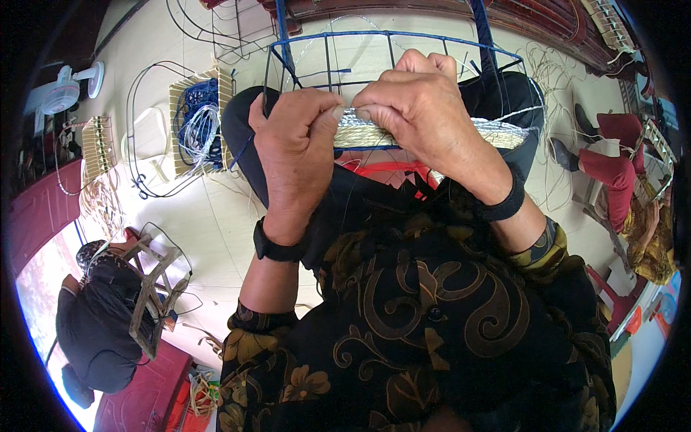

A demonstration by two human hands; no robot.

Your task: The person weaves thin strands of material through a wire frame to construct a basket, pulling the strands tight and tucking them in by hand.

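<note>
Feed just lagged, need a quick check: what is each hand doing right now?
Left hand: closed, pinching the woven straw strip on the blue wire frame.
Right hand: closed, pinching the same strip beside the left.

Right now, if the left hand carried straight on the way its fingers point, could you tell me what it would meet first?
The left hand points right along the pale woven band on the blue wire frame; it would most likely meet the right hand first, whose fingertips already sit almost against it.
</note>
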